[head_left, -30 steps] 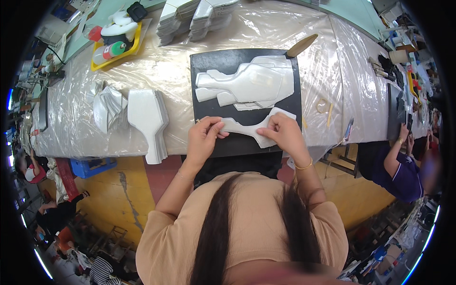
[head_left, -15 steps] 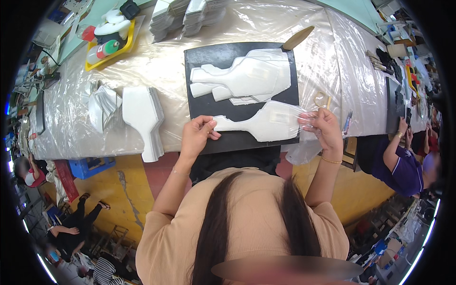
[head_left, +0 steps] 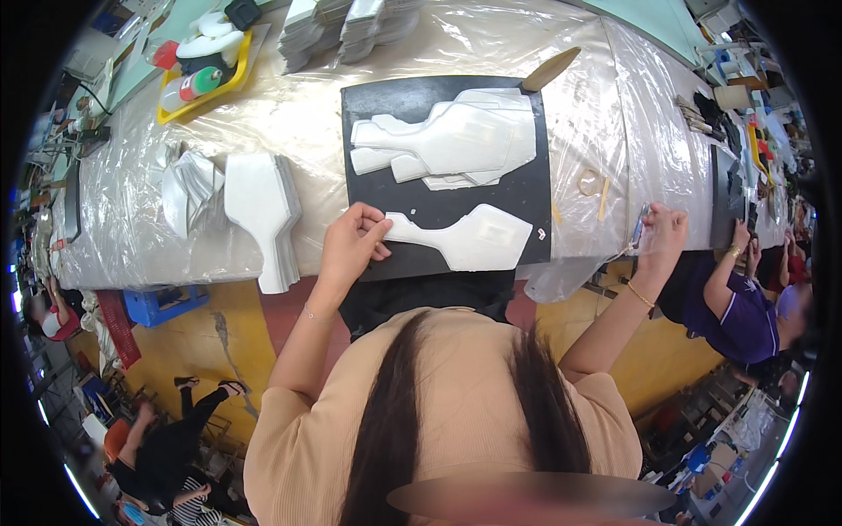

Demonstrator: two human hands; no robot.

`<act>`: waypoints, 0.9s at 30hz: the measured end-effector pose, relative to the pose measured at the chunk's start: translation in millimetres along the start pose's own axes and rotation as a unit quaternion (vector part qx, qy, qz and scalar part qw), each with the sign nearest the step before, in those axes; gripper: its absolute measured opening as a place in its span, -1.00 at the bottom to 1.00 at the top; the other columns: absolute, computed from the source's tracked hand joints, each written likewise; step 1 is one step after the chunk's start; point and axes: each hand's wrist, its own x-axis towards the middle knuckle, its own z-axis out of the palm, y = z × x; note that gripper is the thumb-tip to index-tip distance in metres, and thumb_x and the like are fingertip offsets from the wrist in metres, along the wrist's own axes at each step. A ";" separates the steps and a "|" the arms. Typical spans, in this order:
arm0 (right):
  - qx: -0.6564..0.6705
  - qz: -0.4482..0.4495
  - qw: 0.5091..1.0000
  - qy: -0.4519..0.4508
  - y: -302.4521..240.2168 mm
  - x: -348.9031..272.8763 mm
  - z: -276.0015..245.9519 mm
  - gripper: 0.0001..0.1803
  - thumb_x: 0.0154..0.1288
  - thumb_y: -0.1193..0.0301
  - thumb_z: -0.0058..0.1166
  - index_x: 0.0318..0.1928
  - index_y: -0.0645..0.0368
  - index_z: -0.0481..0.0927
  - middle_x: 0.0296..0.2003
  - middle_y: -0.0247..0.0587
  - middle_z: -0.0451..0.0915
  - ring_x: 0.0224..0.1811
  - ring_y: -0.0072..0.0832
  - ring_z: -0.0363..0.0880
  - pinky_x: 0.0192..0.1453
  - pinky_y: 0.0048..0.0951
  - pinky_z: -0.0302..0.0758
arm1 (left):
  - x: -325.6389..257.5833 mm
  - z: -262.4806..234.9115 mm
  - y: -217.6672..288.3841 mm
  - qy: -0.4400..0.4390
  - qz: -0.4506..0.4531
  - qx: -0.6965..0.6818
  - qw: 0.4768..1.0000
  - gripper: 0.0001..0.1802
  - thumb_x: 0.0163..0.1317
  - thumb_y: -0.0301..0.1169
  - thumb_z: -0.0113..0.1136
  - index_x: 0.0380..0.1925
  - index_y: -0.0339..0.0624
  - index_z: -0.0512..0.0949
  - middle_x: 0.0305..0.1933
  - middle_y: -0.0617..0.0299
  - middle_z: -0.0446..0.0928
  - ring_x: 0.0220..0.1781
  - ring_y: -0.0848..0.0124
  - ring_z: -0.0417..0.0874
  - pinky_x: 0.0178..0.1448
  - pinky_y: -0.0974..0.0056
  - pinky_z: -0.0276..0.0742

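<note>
My left hand (head_left: 358, 238) pinches the narrow end of a white paddle-shaped sheet (head_left: 488, 238), which lies over the near part of a black board (head_left: 456, 198). Off to the right, near the table's front edge, my right hand (head_left: 664, 232) is closed, its fingers curled. A slim blue-and-silver tool (head_left: 638, 230) shows right beside those fingers; what they grip cannot be made out. Overlapping white sheets (head_left: 478, 140) of similar shape lie on the far part of the board. A small white scrap (head_left: 541, 234) sits by the sheet's wide end.
A stack of white paddle-shaped pieces (head_left: 261, 206) and crumpled white sheets (head_left: 189, 191) lie to the left. A yellow tray (head_left: 232, 88) holds bottles. A wooden tool (head_left: 553, 68) rests on the board's far corner. Clear plastic (head_left: 561, 279) hangs at the front edge. A co-worker (head_left: 737, 316) works at right.
My right hand has moved right, away from the white sheet and the clear film there, to beside the blue-and-silver tool. The sheet's wide end has shifted left; my left hand still holds its narrow end.
</note>
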 end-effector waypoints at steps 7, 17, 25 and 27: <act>-0.028 0.101 0.987 -0.123 7.6 -59.5 114.3 -0.71 0.33 0.40 0.23 -0.01 0.18 0.47 -0.47 -0.46 0.36 -0.53 -0.72 0.34 -0.52 -0.60 0.36 | 35.8 -23.1 45.4 0.142 0.198 0.318 0.916 -0.43 0.05 -0.16 0.49 -0.10 -0.37 0.53 -0.20 -0.09 0.58 -0.14 0.09 0.65 -0.06 0.15 0.55; -0.057 0.042 0.946 -0.315 -6.5 -123.5 189.0 -0.84 0.43 0.47 0.10 -0.04 0.23 0.54 -0.27 -0.31 0.56 -0.49 -0.75 0.49 -0.61 -0.71 0.36 | 100.9 -22.3 48.0 0.214 0.208 0.202 0.933 -0.40 0.00 -0.31 0.53 0.01 -0.31 0.50 -0.24 0.09 0.56 -0.23 0.31 0.56 -0.09 0.25 0.53; -0.081 -0.110 0.908 -0.396 -17.1 -145.4 237.3 -0.86 0.35 0.43 0.22 -0.16 0.24 0.65 -0.33 -0.43 0.61 -0.57 -0.79 0.40 -0.51 -0.66 0.30 | 29.9 2.8 65.0 0.108 0.199 -0.086 0.970 -0.70 0.20 -0.53 0.35 -0.06 -0.38 0.60 -0.27 0.21 0.58 -0.36 0.57 0.59 -0.33 0.47 0.49; -0.078 -0.090 0.910 -0.397 -18.4 -147.5 246.4 -0.84 0.34 0.42 0.23 -0.16 0.24 0.65 -0.32 -0.41 0.62 -0.55 -0.79 0.40 -0.49 -0.67 0.30 | 13.6 22.5 64.5 0.118 0.263 -0.084 0.954 -0.76 0.21 -0.58 0.32 -0.10 -0.35 0.65 -0.28 0.21 0.59 -0.40 0.55 0.59 -0.37 0.44 0.50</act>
